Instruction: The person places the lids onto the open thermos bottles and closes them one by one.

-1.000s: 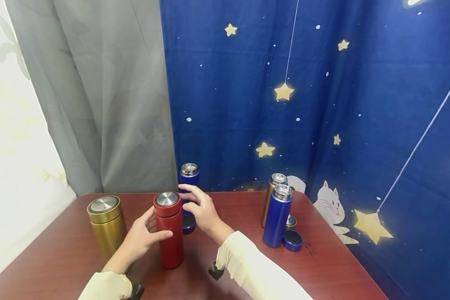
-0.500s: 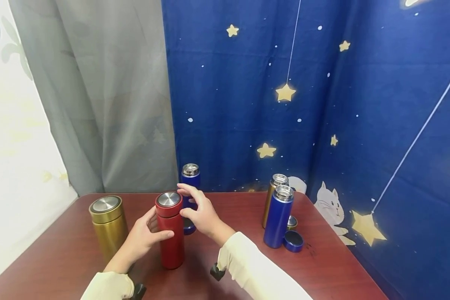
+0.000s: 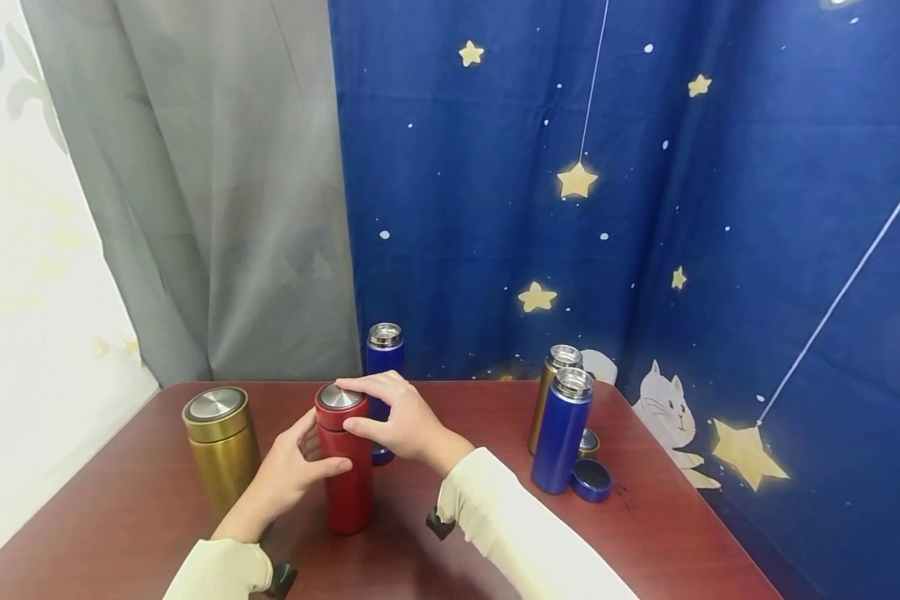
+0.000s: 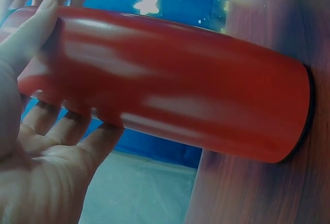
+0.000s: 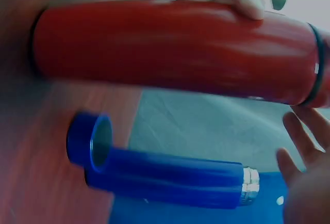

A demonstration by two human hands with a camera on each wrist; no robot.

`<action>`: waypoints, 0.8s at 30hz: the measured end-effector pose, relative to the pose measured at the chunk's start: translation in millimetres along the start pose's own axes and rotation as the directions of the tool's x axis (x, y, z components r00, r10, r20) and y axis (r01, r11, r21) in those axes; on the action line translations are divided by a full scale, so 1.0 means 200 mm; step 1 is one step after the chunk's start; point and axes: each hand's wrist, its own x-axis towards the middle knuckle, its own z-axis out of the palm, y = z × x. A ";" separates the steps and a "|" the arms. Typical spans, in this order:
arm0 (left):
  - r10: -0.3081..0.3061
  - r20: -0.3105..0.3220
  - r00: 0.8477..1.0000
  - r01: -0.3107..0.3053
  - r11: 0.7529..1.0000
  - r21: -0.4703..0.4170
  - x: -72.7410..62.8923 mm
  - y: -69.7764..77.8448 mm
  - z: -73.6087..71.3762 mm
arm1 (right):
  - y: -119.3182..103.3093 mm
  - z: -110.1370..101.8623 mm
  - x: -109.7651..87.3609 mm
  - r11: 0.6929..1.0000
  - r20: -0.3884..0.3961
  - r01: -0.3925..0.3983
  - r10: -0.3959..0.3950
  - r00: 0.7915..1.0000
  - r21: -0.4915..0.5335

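Note:
A red thermos bottle with a silver-topped red lid stands upright on the table. My left hand grips its upper body, thumb across the near side and fingers round the other, as the left wrist view shows too. Over the lid is my right hand, its index finger across the top and its thumb at the near side. A blue thermos without its lid stands behind the red one, its blue cap beside it. On the left is a closed gold thermos.
At the right of the dark red table stand an uncapped blue thermos and, just behind it, an uncapped gold thermos. Their blue cap and gold cap lie alongside. Star-printed curtain hangs behind.
My right hand has moved left from beside the red thermos onto its lid, its fingers now over the top. The left hand keeps its grip on the body.

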 end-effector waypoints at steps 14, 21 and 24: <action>0.010 -0.011 1.000 -0.010 1.000 0.014 0.00 0.00 -0.01 | -0.05 0.06 0.03 0.829 -0.228 0.082 -0.245 0.942 -0.553; 0.031 0.014 0.999 -0.031 0.999 -0.011 0.00 -0.01 -0.01 | -0.10 0.07 0.04 0.875 -0.179 -0.036 -0.058 0.982 -0.484; 0.035 0.022 0.999 -0.034 0.999 -0.022 0.00 -0.01 0.00 | -0.11 0.05 0.03 0.972 -0.053 -0.120 0.112 0.992 -0.200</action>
